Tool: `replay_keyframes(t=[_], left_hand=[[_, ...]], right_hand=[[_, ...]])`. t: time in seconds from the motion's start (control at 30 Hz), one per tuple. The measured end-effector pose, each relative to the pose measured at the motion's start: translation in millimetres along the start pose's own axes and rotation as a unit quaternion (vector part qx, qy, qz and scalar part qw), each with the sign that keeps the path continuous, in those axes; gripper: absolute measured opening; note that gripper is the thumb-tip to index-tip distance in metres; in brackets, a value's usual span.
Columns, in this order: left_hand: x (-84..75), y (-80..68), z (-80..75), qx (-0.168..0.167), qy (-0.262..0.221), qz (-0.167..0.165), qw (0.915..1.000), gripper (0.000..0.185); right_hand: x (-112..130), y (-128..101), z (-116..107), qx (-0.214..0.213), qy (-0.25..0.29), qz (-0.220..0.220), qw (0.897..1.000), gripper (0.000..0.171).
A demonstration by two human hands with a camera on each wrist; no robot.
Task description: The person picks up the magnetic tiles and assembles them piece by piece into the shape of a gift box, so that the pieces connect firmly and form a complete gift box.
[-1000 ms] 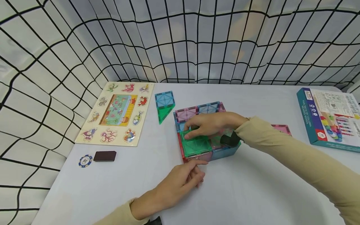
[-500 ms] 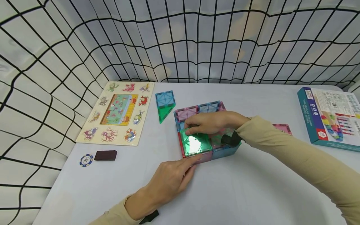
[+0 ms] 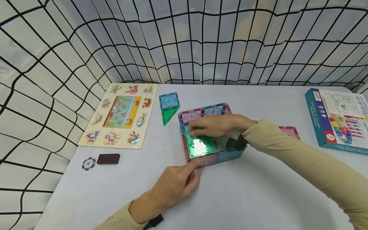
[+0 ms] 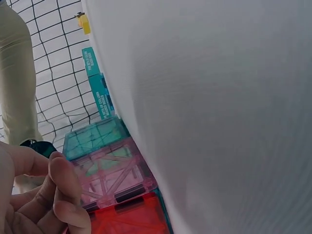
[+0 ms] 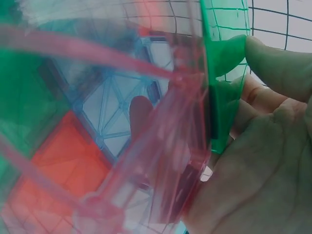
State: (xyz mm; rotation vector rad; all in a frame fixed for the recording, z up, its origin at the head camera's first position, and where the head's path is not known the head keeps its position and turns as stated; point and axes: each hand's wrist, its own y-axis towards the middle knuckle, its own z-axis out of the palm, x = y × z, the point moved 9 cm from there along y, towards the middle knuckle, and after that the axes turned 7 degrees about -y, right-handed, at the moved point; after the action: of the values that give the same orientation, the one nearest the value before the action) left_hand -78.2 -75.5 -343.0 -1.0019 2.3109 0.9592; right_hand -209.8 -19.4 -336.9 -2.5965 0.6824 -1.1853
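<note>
A box-like structure of see-through magnetic tiles [image 3: 190, 116] stands mid-table, in pink, blue, red and green. On its front left top lies a green magnetic tile [image 3: 201, 147], bright with glare. My right hand [image 3: 214, 125] reaches over the structure and pinches this tile at its far edge; in the right wrist view the thumb [image 5: 280, 68] lies against the green plastic. My left hand [image 3: 175, 183] is at the front, its index finger extended to the pink front tile [image 3: 208, 161], other fingers loosely bent. The left wrist view shows the front wall's pink tile [image 4: 114, 173] and red tile [image 4: 129, 217].
Behind left lie a blue square tile [image 3: 168, 101] and a green triangle tile [image 3: 169, 114]. A sea-animal puzzle board [image 3: 138, 137], a poker chip [image 3: 88, 164] and a dark block [image 3: 108, 158] are left. A pink tile [image 3: 290, 131] and a boxed set [image 3: 333, 127] lie right. Black netting surrounds the table.
My left hand has shifted slightly left, and its index fingertip has come up to the front pink tile's top edge. Glare now shows on the green tile. My right hand stays nearly still.
</note>
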Motion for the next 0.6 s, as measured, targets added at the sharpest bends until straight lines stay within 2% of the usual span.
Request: replay_keyframes(t=[0.23, 0.4, 0.5, 0.6], left_hand=[[3.0, -2.5, 3.1, 0.012, -0.016, -0.013, 0.9997, 0.046], [2.9, -3.2, 5.0, 0.022, -0.026, -0.003, 0.9994, 0.050], [3.5, -4.6, 8.2, 0.038, -0.025, -0.005, 0.9989, 0.054], [4.3, -5.6, 9.6, 0.051, -0.002, -0.010, 0.9987, 0.056]], right_hand=[[2.6, -0.5, -1.6, -0.014, 0.000, -0.010, 1.000, 0.017], [3.1, -0.9, -2.3, -0.020, -0.003, -0.014, 1.000, 0.016], [1.5, -1.1, -2.2, -0.022, -0.017, -0.002, 1.000, 0.018], [-0.4, -2.9, -2.4, -0.020, -0.040, 0.018, 0.999, 0.023]])
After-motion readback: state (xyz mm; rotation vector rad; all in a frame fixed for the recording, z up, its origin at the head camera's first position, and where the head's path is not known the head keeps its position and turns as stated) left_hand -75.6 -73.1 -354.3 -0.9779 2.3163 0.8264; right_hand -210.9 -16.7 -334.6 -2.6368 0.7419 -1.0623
